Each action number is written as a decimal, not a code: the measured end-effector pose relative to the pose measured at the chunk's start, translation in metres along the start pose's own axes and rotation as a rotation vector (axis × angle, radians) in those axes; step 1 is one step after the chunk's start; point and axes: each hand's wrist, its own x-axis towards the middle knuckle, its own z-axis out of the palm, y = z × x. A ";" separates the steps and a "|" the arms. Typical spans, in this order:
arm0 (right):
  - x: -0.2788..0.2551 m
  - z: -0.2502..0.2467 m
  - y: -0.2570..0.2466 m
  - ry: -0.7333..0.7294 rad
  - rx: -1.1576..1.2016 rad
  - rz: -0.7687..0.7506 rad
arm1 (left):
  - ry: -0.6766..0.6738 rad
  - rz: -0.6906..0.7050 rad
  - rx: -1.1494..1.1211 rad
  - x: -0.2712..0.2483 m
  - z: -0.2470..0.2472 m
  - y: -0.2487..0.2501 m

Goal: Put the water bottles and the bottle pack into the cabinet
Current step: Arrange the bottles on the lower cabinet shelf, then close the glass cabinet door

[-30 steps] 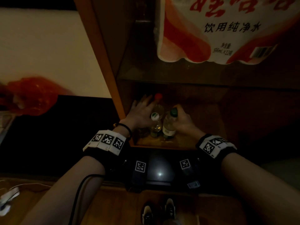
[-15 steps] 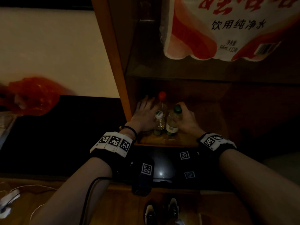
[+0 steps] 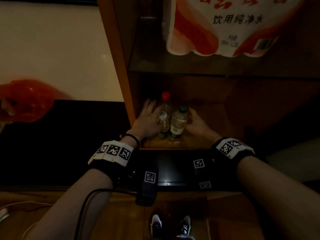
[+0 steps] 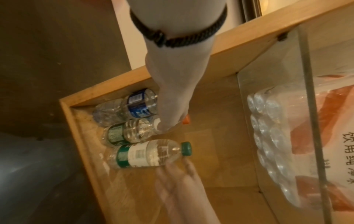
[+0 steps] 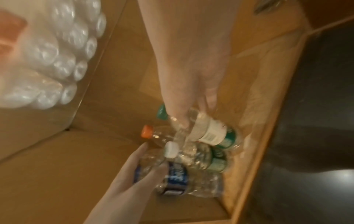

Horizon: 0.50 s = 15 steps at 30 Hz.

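Note:
Three water bottles stand together at the front left of the cabinet's lower shelf. My left hand holds the blue-labelled bottle with the red cap, thumb and fingers on either side of it. A white-capped bottle stands between the hands. My right hand grips the green-capped bottle near its neck, as the right wrist view shows. The shrink-wrapped bottle pack lies on the glass shelf above.
The cabinet's orange side panel rises just left of my left hand. A red plastic bag lies on the dark surface at far left. The lower shelf runs on to the right of the bottles. My shoes stand on the wooden floor below.
Both hands and the three bottles have shifted slightly deeper into the lower shelf. The grips look the same.

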 end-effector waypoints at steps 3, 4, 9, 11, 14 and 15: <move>-0.019 0.004 0.014 -0.118 -0.013 0.033 | 0.040 -0.028 -0.005 -0.010 0.007 0.003; -0.027 0.005 0.018 -0.137 -0.015 0.051 | 0.041 -0.044 0.000 -0.013 0.010 0.006; -0.073 0.016 0.047 -0.318 0.063 0.197 | 0.091 -0.111 -0.036 -0.038 0.023 0.030; -0.087 0.020 0.064 -0.275 0.056 0.198 | 0.095 -0.059 -0.178 -0.050 0.029 0.044; -0.118 0.019 0.092 -0.195 0.111 0.214 | 0.025 0.027 -0.411 -0.072 0.039 0.077; -0.133 0.015 0.102 -0.170 0.137 0.225 | -0.012 0.059 -0.411 -0.079 0.043 0.091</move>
